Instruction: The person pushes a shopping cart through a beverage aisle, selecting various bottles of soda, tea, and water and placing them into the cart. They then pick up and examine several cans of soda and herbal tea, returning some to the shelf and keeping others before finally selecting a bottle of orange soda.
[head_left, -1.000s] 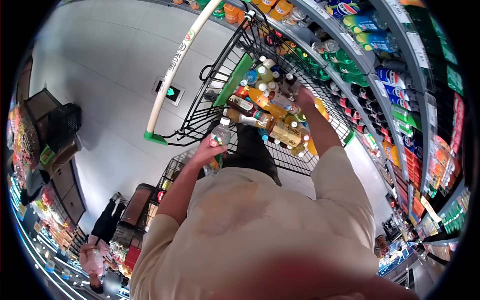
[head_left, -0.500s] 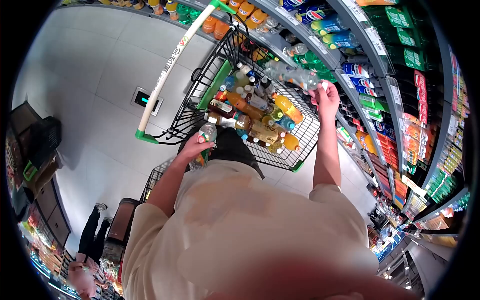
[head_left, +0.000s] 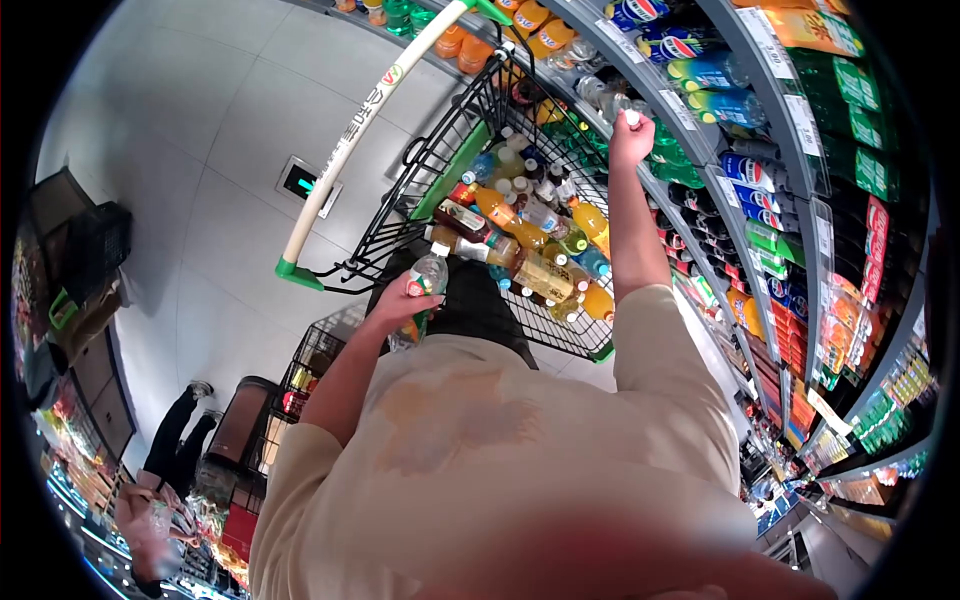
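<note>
My left hand [head_left: 408,298] is wrapped round a clear bottle [head_left: 430,270] with a white cap and a green-and-red label, beside the cart. At the shelf edge, past the cart's far side, my right hand [head_left: 632,136] is closed on the white-capped end of a clear bottle [head_left: 604,97]; the bottle's body points away from me among the shelf goods. Between my hands stands a black wire shopping cart [head_left: 385,222] with a cream handle. Many drinks lie in it, among them an orange bottle [head_left: 592,222] and a tea bottle with a yellow label [head_left: 543,277].
Curved shelves [head_left: 800,120] of soft drinks run along the right, with green bottles [head_left: 672,158] near my right hand. Another person [head_left: 165,510] stands at the lower left beside a wire basket stand [head_left: 300,385]. A dark crate [head_left: 100,240] is at far left.
My right hand has moved up and slightly left with the clear bottle, from over the cart's far edge to the shelf. The bottle in my left hand now stands more upright and shows more.
</note>
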